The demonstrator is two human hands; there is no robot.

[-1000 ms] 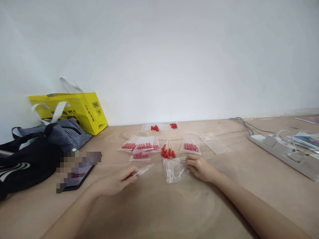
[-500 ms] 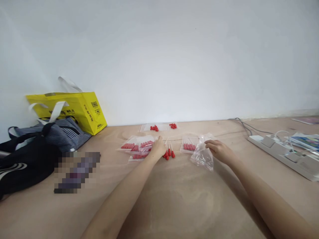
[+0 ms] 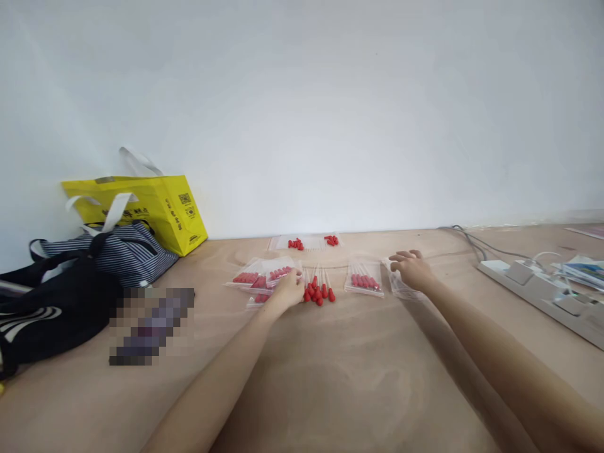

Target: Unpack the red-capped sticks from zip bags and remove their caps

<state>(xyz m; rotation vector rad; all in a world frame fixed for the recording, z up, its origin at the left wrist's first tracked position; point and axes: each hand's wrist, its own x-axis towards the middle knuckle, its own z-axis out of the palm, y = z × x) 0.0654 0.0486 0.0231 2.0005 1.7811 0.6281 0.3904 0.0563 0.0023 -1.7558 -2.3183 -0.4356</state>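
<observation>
My left hand (image 3: 289, 288) rests on the wooden table (image 3: 330, 377), fingers curled, touching the loose red-tipped droppers (image 3: 319, 290) and the edge of the overlapping filled bags (image 3: 264, 277). My right hand (image 3: 411, 267) lies palm down with fingers spread on an empty clear bag (image 3: 400, 284). Between the hands lies one filled bag of red-tipped droppers (image 3: 364, 280). Another clear bag with red pieces (image 3: 311, 241) sits by the wall.
A yellow tote (image 3: 151, 207), a striped bag (image 3: 111, 251) and a black bag (image 3: 51, 308) crowd the left. A blurred-out flat item (image 3: 151, 324) lies beside them. A white power strip (image 3: 542, 292) with cables and printed papers (image 3: 585, 267) sit at the right.
My right hand carried the empty clear bag from near me to the far right and laid it flat. My left hand reached forward from near me to the loose droppers.
</observation>
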